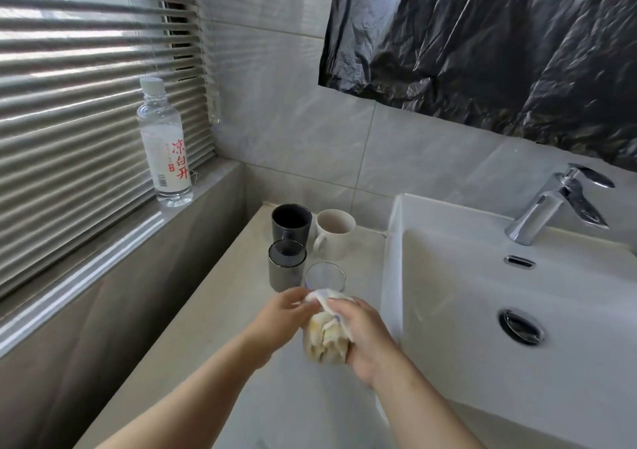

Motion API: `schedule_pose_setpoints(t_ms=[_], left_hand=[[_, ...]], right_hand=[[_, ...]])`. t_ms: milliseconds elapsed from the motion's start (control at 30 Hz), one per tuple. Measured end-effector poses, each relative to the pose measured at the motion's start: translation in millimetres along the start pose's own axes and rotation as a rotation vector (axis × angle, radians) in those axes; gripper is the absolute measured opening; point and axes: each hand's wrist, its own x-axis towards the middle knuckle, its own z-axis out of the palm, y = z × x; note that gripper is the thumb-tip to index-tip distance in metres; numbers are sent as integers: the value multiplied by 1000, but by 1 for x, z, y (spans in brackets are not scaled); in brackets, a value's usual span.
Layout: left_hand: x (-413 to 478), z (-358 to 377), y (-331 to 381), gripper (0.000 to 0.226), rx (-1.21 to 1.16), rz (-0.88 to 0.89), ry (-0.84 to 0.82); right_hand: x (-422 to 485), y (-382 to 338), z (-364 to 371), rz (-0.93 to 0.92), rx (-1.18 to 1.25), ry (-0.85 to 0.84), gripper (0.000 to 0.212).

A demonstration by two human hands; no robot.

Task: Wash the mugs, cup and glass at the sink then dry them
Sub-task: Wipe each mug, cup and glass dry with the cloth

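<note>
Dark mug, white mug, cup, glass: parked upright together on bench beside sink, presumably awaiting drying. Bunches cloth near glass: left hand grip pinching its edge, right hand grip wrapped around, likely shaping a wad.

2 hands hold a bunched cloth over the countertop beside the sink.
The left hand pinches the cloth's white upper edge, and the right hand grips its yellowish bulk. Just beyond stand 4 vessels: clear glass, grey cup, black mug, white mug. A water bottle stands on the windowsill.
</note>
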Motion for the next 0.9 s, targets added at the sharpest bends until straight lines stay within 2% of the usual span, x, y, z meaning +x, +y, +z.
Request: schedule_pose_setpoints(t_ms=[67,133,233,300,333,433,533,700,900], left_hand=[[-10,-3,1,10,-63,-26,42],[-19,-7,0,9,-149,-75,102],[-35,-15,-2,7,-167,-120,154],[-45,-23,-4,11,-116,-133,168],[-50,-27,-6,14,-67,-144,163],[-62,-38,-15,18,114,-210,127],[-68,-40,-31,18,296,-267,128],[-71,-31,-64,36,828,-148,150],[-62,-20,-55,48,1000,54,228]], right_hand=[[-5,5,3,13,17,-57,39],[-10,11,3,2,-31,-63,36],[-19,20,3,-45,-296,-71,38],[-23,27,5,-59,-384,-58,22],[-27,31,5,-31,-386,-54,11],[-29,47,3,102,-383,-53,14],[-29,63,0,181,-482,-24,9],[-25,80,-10,-46,-943,141,16],[-24,67,-5,-165,-974,114,24]])
